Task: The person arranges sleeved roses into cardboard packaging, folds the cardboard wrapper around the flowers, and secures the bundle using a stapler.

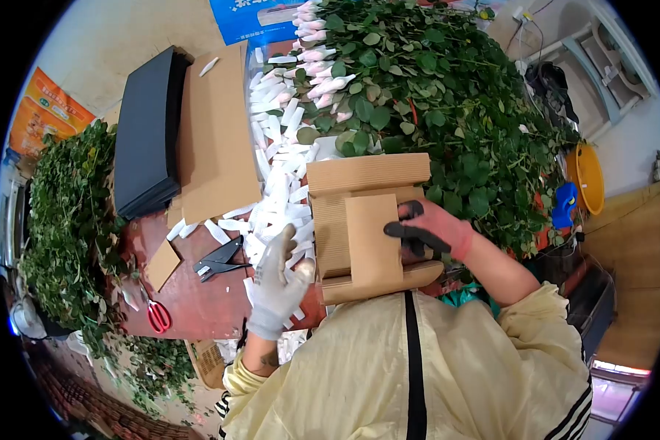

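Note:
My left hand (277, 282), in a whitish-grey glove, is raised over the table's front part, thumb and fingers apart, with nothing in it. My right hand (436, 231) wears a pink glove with black fingers. Its fingers are spread, and the tips reach over the right edge of a flat brown cardboard piece (374, 242). That piece lies on a larger corrugated cardboard sheet (367, 169), whose far and near ends are folded up. The sheet sits directly before my body. White paper or foam sleeves (279, 194) are strewn just left of it.
Long-stemmed roses (447, 95) with wrapped heads are heaped at the back right. Black boards (147, 132) are stacked beside a brown cardboard sheet (216, 139). A black hole punch (220, 259), red-handled scissors (158, 316) and a small card (163, 266) lie left. More foliage (66, 227) stands far left.

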Demonstrator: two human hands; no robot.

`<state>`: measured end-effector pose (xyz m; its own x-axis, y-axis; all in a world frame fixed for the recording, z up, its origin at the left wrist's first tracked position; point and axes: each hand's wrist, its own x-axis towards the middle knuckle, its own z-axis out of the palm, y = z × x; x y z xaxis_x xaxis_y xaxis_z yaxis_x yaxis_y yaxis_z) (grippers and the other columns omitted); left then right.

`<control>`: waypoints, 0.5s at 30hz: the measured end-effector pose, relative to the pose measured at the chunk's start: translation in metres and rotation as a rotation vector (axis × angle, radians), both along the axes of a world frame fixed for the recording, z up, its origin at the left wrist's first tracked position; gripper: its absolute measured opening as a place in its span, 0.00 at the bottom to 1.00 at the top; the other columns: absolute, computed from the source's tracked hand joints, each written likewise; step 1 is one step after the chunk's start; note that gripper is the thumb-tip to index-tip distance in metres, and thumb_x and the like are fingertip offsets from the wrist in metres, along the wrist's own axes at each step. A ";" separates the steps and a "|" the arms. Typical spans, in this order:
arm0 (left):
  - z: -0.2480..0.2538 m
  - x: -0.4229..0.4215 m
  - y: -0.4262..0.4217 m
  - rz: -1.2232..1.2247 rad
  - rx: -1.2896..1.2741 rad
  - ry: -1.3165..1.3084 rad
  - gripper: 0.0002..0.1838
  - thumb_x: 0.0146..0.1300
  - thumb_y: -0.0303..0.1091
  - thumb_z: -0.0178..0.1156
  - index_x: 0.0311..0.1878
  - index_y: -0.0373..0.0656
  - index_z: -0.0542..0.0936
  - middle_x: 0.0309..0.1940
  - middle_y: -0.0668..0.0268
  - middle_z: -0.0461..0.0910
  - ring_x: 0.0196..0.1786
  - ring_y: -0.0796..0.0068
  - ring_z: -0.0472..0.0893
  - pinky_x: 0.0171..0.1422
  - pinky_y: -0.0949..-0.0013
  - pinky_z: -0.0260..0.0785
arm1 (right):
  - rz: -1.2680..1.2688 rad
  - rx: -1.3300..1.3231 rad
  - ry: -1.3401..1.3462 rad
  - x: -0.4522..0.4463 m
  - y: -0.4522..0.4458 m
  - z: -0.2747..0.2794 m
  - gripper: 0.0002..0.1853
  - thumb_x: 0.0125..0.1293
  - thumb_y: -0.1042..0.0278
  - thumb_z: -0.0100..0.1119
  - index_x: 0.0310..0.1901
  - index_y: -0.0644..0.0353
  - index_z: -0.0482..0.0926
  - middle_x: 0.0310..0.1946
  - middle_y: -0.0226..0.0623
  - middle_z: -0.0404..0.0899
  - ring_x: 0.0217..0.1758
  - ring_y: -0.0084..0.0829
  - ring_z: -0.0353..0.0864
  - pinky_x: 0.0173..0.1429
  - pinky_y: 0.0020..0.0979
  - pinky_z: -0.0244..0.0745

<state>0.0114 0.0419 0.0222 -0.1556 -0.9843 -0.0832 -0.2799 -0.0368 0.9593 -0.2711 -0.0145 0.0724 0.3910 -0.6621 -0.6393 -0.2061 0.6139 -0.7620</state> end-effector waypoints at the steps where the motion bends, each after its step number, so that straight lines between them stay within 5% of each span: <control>1: -0.014 0.004 0.003 -0.079 -0.020 -0.117 0.40 0.57 0.43 0.61 0.66 0.28 0.57 0.62 0.46 0.64 0.65 0.54 0.66 0.66 0.60 0.60 | -0.008 0.031 -0.057 -0.002 -0.006 -0.005 0.11 0.61 0.61 0.60 0.37 0.62 0.78 0.20 0.26 0.75 0.18 0.15 0.75 0.18 0.16 0.66; 3: -0.026 0.003 0.010 -0.164 -0.043 -0.238 0.39 0.58 0.39 0.60 0.67 0.29 0.56 0.64 0.46 0.61 0.67 0.56 0.64 0.68 0.60 0.58 | -0.023 0.021 0.024 -0.003 -0.016 -0.033 0.11 0.59 0.61 0.62 0.35 0.61 0.77 0.21 0.29 0.77 0.17 0.20 0.76 0.17 0.19 0.69; 5: -0.027 -0.008 0.017 -0.368 0.011 -0.135 0.45 0.54 0.48 0.65 0.67 0.28 0.56 0.67 0.41 0.56 0.70 0.51 0.58 0.72 0.59 0.50 | 0.026 -0.045 0.246 0.006 -0.020 -0.042 0.12 0.58 0.60 0.62 0.33 0.60 0.73 0.22 0.35 0.78 0.14 0.26 0.77 0.16 0.26 0.73; 9: -0.025 -0.019 0.022 -0.275 0.093 -0.051 0.47 0.52 0.50 0.66 0.67 0.29 0.57 0.67 0.39 0.54 0.71 0.46 0.54 0.74 0.57 0.44 | 0.092 -0.143 0.471 0.018 -0.022 -0.053 0.16 0.59 0.59 0.59 0.40 0.64 0.73 0.21 0.37 0.78 0.15 0.27 0.78 0.17 0.26 0.74; 10: -0.019 -0.021 0.024 -0.289 -0.025 -0.286 0.47 0.49 0.48 0.67 0.67 0.32 0.58 0.67 0.40 0.55 0.70 0.44 0.54 0.73 0.54 0.46 | 0.087 -0.142 0.471 0.020 -0.022 -0.047 0.16 0.59 0.59 0.59 0.40 0.64 0.73 0.21 0.37 0.78 0.15 0.27 0.78 0.17 0.26 0.74; 13: 0.011 -0.032 0.018 -0.357 -0.270 -0.637 0.45 0.45 0.47 0.69 0.65 0.38 0.64 0.65 0.43 0.59 0.69 0.40 0.55 0.70 0.50 0.50 | 0.191 -0.209 0.622 0.020 -0.018 -0.045 0.20 0.58 0.53 0.59 0.41 0.63 0.75 0.27 0.40 0.81 0.25 0.32 0.83 0.28 0.30 0.79; 15: 0.023 -0.040 0.011 -0.440 -0.456 -0.755 0.36 0.43 0.47 0.68 0.57 0.44 0.73 0.63 0.51 0.65 0.66 0.45 0.60 0.66 0.50 0.54 | 0.353 -0.667 0.907 0.018 -0.014 -0.064 0.24 0.57 0.46 0.58 0.41 0.61 0.77 0.36 0.43 0.81 0.39 0.38 0.83 0.43 0.36 0.78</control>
